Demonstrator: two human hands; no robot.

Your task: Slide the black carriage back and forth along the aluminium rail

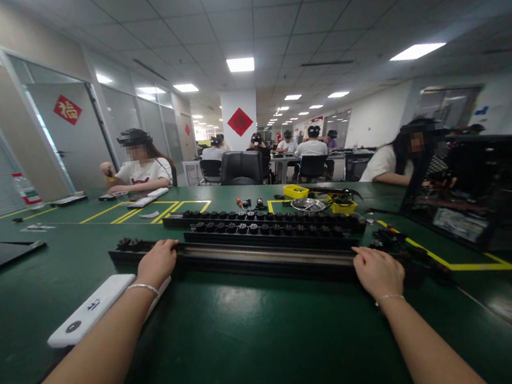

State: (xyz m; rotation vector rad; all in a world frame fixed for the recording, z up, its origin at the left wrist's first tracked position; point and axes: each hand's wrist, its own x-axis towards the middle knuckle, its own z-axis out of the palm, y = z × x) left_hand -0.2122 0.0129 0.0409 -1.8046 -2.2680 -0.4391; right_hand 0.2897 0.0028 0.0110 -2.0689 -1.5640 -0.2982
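Observation:
A long black channel (264,252) with a shiny inner strip lies across the green table in front of me. My left hand (157,261) grips it towards its left end, fingers curled over the far edge and partly hidden. Round the right part of the same channel my right hand (380,271) is closed, its thumb side on top. Small black round parts (130,243) sit at the channel's left end, beyond my left hand. Just behind stand more black strips (265,229), carrying rows of similar parts.
A white oblong device (92,309) lies by my left forearm. Farther back are a metal dish (308,204), a yellow bin (296,191) and loose cables. On the right stands a dark open case (465,188). Co-workers sit across the table and behind it.

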